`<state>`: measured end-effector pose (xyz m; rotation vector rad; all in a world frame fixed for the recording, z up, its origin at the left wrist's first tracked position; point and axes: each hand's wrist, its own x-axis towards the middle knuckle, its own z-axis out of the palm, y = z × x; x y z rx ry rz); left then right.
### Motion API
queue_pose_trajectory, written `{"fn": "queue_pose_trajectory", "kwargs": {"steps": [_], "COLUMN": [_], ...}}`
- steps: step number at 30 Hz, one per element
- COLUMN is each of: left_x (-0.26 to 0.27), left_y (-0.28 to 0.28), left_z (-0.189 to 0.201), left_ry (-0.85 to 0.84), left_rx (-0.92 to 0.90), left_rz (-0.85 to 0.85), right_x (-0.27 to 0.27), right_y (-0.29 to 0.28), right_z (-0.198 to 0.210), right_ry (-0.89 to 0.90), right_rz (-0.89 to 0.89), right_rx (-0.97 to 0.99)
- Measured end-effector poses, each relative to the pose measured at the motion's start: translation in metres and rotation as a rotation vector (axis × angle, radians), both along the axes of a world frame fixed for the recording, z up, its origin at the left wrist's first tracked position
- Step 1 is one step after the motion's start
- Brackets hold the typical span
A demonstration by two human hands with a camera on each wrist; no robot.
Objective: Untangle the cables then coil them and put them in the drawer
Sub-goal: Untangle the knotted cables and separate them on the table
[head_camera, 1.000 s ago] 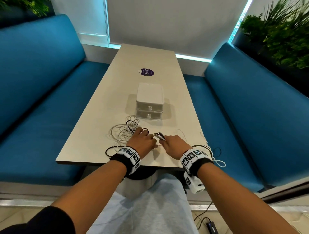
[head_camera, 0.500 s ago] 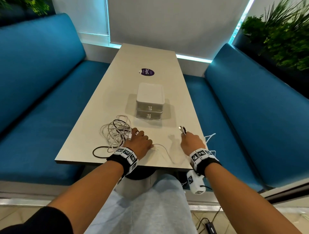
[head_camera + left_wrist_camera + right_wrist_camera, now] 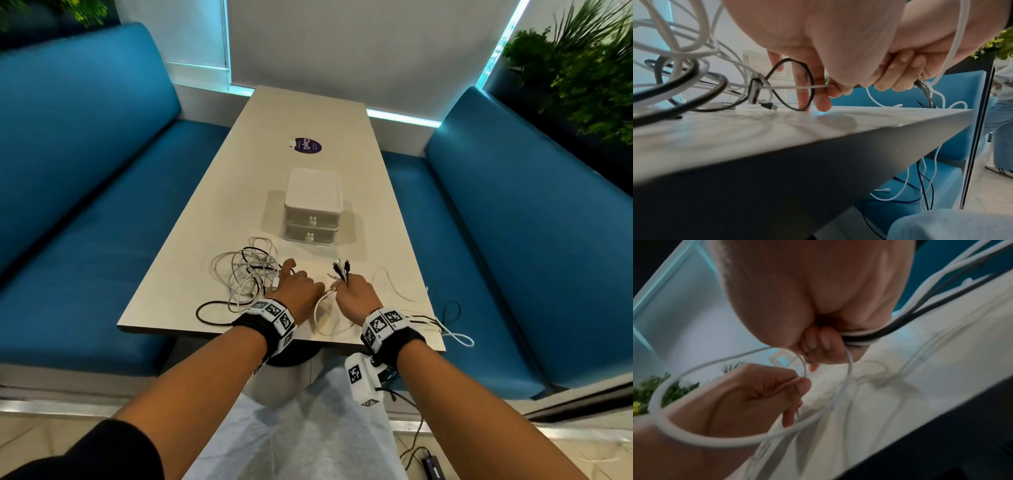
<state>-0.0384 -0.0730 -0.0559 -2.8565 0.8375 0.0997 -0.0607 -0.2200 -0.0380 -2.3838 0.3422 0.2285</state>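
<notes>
While the right hand [image 3: 356, 296] clenches a bundle of cable ends [image 3: 342, 270] that stick up and away from the person, toward the drawer box [image 3: 312, 207], the left hand [image 3: 297, 291] sits just beside it on the side of the tangle [image 3: 246, 274]. That hand pinches a thin white cable [image 3: 789, 87] between thumb and finger, its other fingers reaching down to the counter [image 3: 212, 219]. In the left wrist view this cable runs taut and nearly level from the pinch back to a plug [image 3: 754, 91] in the tangle, passing through a loop of black cable [image 3: 791, 84]. So the line the next pull depends on lies sideways across the near part of the counter, from the tangle toward the right hand. The left hand is the nearer one to the knot, and I judge it will have to feed the strand out of that black loop rather than drag it. A slack white loop [image 3: 325, 317] curves between the two hands near the counter's front edge, and more cable trails off the edge past the right wrist, down toward the blue seat. The drawer box stands beyond both hands, farther from the person, with both drawers closed.

Compared with half a second ago, the right hand has come back in from the far side, so the two hands now nearly touch in front of the drawer box. The bundle of ends stands more upright. The tangle lies in much the same spot beside the left hand.
</notes>
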Motion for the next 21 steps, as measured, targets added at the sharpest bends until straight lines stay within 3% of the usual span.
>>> {"fn": "queue_pose_trajectory", "kwargs": {"steps": [3, 7, 13, 18, 21], "left_x": [0.005, 0.009, 0.007, 0.007, 0.005], "left_y": [-0.002, 0.0, 0.006, 0.012, 0.008], "left_z": [-0.009, -0.008, -0.003, -0.009, -0.009], "left_ry": [-0.016, -0.035, -0.056, -0.061, -0.052], "left_rx": [-0.014, -0.022, -0.013, -0.024, -0.008], "left_rz": [0.021, 0.008, -0.05, -0.006, -0.009], "right_x": [0.004, 0.006, -0.005, -0.015, -0.017], "right_y": [-0.001, -0.008, -0.031, -0.078, -0.082], "right_z": [-0.001, -0.005, 0.006, 0.027, 0.029], "right_ry": [0.05, 0.07, -0.008, 0.043, 0.037], "right_rz": [-0.044, 0.121, 0.317, 0.202, 0.059], "right_rx": [0.066, -0.051, -0.616, -0.901, -0.783]}}
